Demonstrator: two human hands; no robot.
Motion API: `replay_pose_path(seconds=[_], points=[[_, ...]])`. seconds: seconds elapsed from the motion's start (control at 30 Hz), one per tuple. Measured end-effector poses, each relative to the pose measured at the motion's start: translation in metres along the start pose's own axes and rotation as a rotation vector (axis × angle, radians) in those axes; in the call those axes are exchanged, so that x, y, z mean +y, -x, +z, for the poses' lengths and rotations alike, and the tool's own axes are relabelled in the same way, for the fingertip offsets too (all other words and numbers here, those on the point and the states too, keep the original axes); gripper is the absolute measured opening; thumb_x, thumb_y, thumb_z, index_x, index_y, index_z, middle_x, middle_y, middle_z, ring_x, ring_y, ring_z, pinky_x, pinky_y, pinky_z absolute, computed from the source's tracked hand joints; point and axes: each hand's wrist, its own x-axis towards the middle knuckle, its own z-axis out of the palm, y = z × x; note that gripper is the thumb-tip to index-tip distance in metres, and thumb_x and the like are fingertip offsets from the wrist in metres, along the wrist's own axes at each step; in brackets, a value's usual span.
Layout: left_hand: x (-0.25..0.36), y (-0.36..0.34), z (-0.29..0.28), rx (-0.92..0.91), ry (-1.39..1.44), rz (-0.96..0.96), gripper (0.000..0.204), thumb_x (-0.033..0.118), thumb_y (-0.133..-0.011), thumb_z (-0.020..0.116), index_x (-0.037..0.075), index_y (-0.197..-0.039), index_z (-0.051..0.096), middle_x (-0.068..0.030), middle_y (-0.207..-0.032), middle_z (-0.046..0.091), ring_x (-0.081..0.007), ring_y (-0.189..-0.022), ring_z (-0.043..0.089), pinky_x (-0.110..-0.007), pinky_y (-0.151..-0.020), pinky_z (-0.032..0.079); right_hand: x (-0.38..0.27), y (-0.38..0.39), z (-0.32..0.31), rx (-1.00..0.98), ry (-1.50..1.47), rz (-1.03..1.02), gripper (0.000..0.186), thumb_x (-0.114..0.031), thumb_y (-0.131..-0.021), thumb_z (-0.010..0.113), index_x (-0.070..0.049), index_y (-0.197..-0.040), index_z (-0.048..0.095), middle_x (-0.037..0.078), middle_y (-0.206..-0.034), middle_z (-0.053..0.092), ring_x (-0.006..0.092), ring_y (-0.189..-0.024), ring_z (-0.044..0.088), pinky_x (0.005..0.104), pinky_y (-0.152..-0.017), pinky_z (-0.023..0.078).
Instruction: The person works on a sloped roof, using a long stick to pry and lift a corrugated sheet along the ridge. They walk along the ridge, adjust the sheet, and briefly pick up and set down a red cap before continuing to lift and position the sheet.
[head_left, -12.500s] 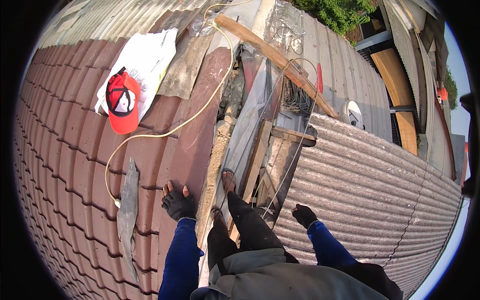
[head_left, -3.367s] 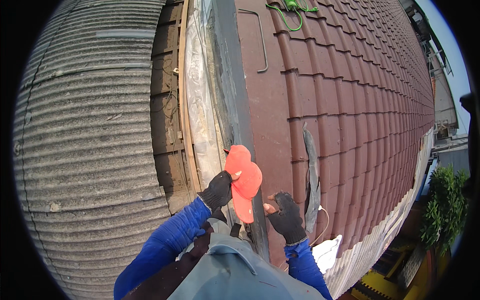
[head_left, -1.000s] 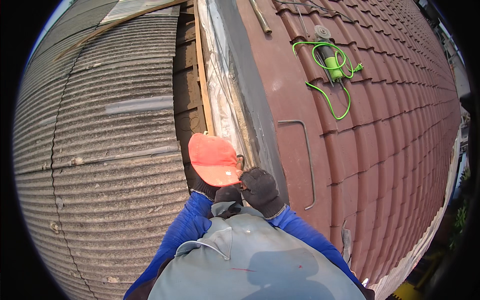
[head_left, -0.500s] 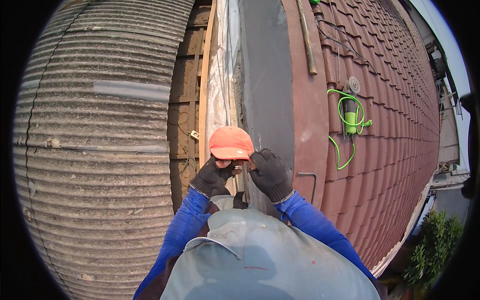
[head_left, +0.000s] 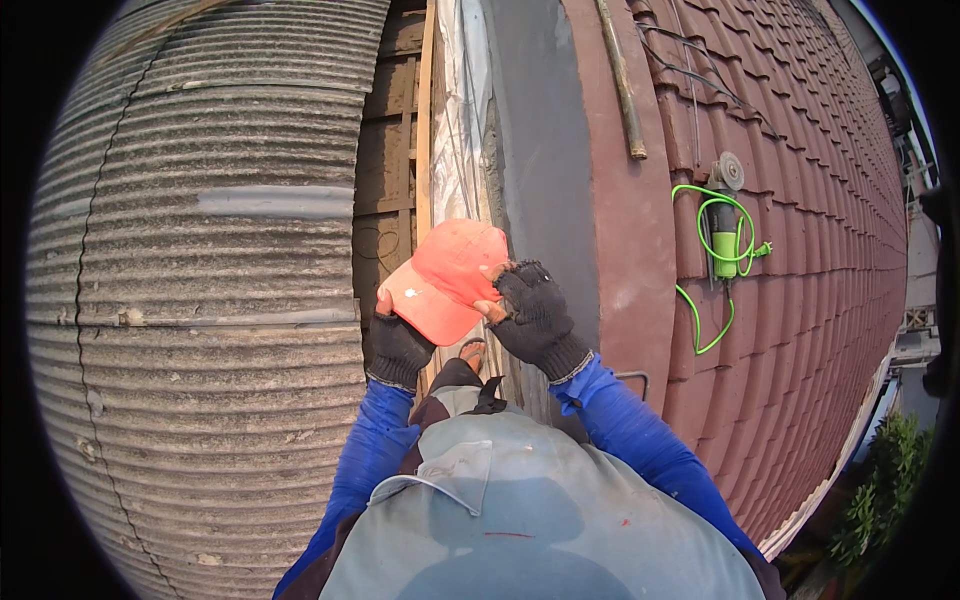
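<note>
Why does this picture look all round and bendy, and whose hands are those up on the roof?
The picture comes from a little camera worn on a person's head, looking down. Its wide lens bends straight lines, so the roofs look curved. The two gloved hands belong to that person, with blue sleeves coming in from below. The left hand and the right hand together hold an orange cap. On the left is a grey wavy roof. On the right is a red tiled roof, where a green power tool lies with its curly green cord. A long stick lies higher up.
</note>
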Motion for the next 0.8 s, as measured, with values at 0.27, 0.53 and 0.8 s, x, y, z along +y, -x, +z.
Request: replay_pose_path(seconds=[0.27,0.53,0.8], points=[[0.064,-0.051,0.002,0.107,0.063,0.129,0.082,0.055,-0.092,0.055,-0.002,-0.147,0.034,-0.0198,-0.152,0.039,-0.0385,-0.139,0.04,-0.054,-0.114,0.033,0.139,-0.033,-0.051,0.55,0.535,0.12,0.061,-0.044,-0.085,0.071,-0.004,-0.129,0.058,0.016,-0.123,0.06,0.0363,-0.112,0.055,0.0509,-0.103,0.038],[0.088,-0.104,-0.008,0.181,-0.072,0.183,0.08,0.04,-0.084,0.062,0.003,-0.149,0.034,-0.0173,-0.154,0.036,-0.0381,-0.141,0.037,-0.055,-0.115,0.031,0.153,-0.024,-0.052,0.554,0.33,0.277,0.059,-0.044,-0.085,0.071,-0.001,-0.124,0.06,0.017,-0.124,0.058,0.0383,-0.117,0.052,0.0516,-0.105,0.035],[0.139,-0.084,-0.017,0.208,-0.017,0.275,0.075,0.044,-0.091,0.055,0.0,-0.149,0.033,-0.018,-0.154,0.037,-0.038,-0.14,0.038,-0.053,-0.115,0.032,0.152,-0.02,-0.05,0.587,0.341,0.377,0.061,-0.046,-0.084,0.072,0.0,-0.123,0.06,0.017,-0.123,0.059,0.0374,-0.116,0.052,0.0482,-0.102,0.039]])
